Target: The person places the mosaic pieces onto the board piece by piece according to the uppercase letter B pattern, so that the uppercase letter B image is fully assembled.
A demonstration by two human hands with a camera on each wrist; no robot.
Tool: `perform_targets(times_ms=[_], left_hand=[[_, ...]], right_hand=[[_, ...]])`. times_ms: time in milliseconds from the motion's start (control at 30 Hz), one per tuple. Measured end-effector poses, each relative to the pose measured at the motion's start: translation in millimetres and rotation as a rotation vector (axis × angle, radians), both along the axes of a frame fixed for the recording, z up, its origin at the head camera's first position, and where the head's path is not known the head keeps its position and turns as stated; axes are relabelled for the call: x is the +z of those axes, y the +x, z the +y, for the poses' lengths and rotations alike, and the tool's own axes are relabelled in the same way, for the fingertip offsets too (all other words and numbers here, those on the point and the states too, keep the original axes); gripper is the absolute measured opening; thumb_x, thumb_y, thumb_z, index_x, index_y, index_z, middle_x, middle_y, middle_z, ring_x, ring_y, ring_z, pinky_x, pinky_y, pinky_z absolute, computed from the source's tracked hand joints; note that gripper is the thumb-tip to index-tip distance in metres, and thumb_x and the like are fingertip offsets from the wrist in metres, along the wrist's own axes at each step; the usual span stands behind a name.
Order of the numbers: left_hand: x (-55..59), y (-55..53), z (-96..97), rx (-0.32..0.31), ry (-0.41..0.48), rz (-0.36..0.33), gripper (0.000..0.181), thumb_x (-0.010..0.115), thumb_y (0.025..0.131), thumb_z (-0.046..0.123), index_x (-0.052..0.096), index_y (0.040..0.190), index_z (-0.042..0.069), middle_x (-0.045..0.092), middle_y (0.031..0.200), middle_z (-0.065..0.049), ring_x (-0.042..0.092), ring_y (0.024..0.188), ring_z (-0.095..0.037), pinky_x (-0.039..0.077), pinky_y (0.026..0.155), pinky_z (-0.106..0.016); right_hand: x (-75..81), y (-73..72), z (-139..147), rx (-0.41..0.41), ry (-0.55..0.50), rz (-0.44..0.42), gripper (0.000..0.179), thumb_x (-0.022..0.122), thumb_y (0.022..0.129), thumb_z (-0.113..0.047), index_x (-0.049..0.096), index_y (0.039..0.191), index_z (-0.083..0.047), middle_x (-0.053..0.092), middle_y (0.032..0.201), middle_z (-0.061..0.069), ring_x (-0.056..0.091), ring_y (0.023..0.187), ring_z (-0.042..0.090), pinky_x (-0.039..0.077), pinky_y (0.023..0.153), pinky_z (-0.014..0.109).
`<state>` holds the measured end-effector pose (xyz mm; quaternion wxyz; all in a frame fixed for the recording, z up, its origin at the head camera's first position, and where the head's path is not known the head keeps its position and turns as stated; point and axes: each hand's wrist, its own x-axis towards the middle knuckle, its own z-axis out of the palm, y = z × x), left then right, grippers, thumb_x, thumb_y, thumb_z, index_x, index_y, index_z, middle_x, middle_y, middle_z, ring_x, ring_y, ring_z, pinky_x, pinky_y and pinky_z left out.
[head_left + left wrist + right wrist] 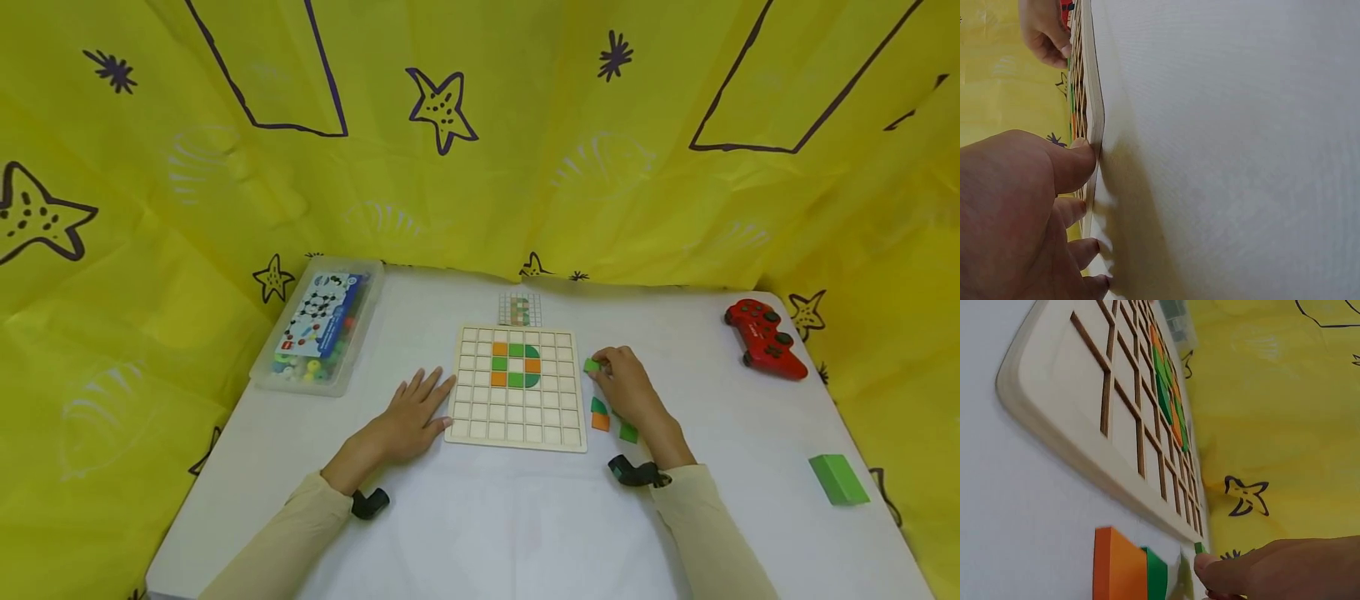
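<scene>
A wooden grid board (517, 417) lies mid-table, with orange, green and dark green tiles set in its upper cells around one bare cell. My left hand (408, 421) rests flat at the board's left side, fingers spread; in the left wrist view its thumb (1075, 165) touches the board's edge. To the right of the board, my right hand (628, 387) pinches a small green tile (591, 365) between thumb and fingertips. Below that hand lie an orange tile (600, 422), a dark green rounded tile (598, 406) and a green tile (628, 432), partly hidden by the hand.
A small printed pattern card (520, 309) lies behind the board. At the back left sits a clear plastic box (315, 325) of colourful pieces. A red game controller (765, 339) and a green block (838, 479) are on the right. Yellow curtain (510, 200) surrounds the table.
</scene>
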<state>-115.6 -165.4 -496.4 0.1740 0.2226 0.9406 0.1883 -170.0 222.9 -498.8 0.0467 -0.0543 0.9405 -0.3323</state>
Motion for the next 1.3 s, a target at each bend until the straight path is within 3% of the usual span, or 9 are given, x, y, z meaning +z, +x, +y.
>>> perform_targets(times_ms=[167,433,633,800,1033,1300], left_hand=[[1.3,-0.7,-0.2,0.0,0.007,-0.004,0.069,0.047,0.113,0.038,0.018,0.171,0.014,0.009,0.177,-0.016,0.001,0.163,-0.044,0.007,0.128,-0.066],[-0.5,-2.7,-0.5,-0.005,0.01,0.0,0.07,0.047,0.113,0.038,0.017,0.171,0.014,0.008,0.177,-0.016,0.0,0.163,-0.045,0.007,0.128,-0.066],[-1.1,-2.7,-1.0,-0.011,0.013,0.01,0.069,0.046,0.113,0.037,0.018,0.171,0.012,0.01,0.177,-0.018,0.002,0.162,-0.046,0.008,0.128,-0.067],[-0.6,-2.3,-1.4,-0.012,0.002,0.012,0.069,0.047,0.113,0.038,0.019,0.171,0.012,0.01,0.177,-0.018,0.003,0.162,-0.046,0.009,0.127,-0.068],[-0.3,-1.3,-0.6,-0.011,0.008,0.011,0.068,0.047,0.113,0.037,0.019,0.17,0.011,0.011,0.177,-0.018,0.003,0.162,-0.047,0.009,0.127,-0.068],[-0.8,-1.7,-0.8,-0.009,0.009,0.006,0.068,0.046,0.113,0.037,0.019,0.17,0.011,0.01,0.177,-0.018,0.002,0.162,-0.046,0.008,0.128,-0.067]], right_hand=[[6.6,3.3,-26.5,0.014,-0.042,0.027,0.033,0.062,0.107,-0.011,0.06,0.136,0.007,0.054,0.132,0.029,0.059,0.118,0.044,0.052,0.101,0.057],[7.9,21.6,-86.8,0.179,-0.077,0.023,0.031,0.069,0.104,-0.012,0.064,0.132,-0.001,0.058,0.124,0.014,0.062,0.111,0.029,0.055,0.097,0.045],[-2.3,28.7,-114.0,0.27,-0.068,0.071,0.016,0.072,0.101,-0.009,0.069,0.117,-0.008,0.06,0.113,0.003,0.057,0.103,0.019,0.053,0.091,0.037],[-6.1,31.7,-124.8,0.293,-0.024,0.128,0.009,0.072,0.1,-0.006,0.074,0.109,-0.007,0.063,0.11,0.003,0.061,0.102,0.019,0.055,0.088,0.035],[-5.7,34.2,-126.2,0.302,-0.004,0.14,0.009,0.073,0.099,-0.006,0.075,0.109,-0.007,0.066,0.11,0.002,0.062,0.103,0.02,0.055,0.088,0.034],[-3.4,34.3,-119.8,0.308,0.012,0.159,0.011,0.075,0.099,-0.009,0.077,0.11,-0.009,0.066,0.112,0.003,0.062,0.106,0.023,0.054,0.092,0.041]])
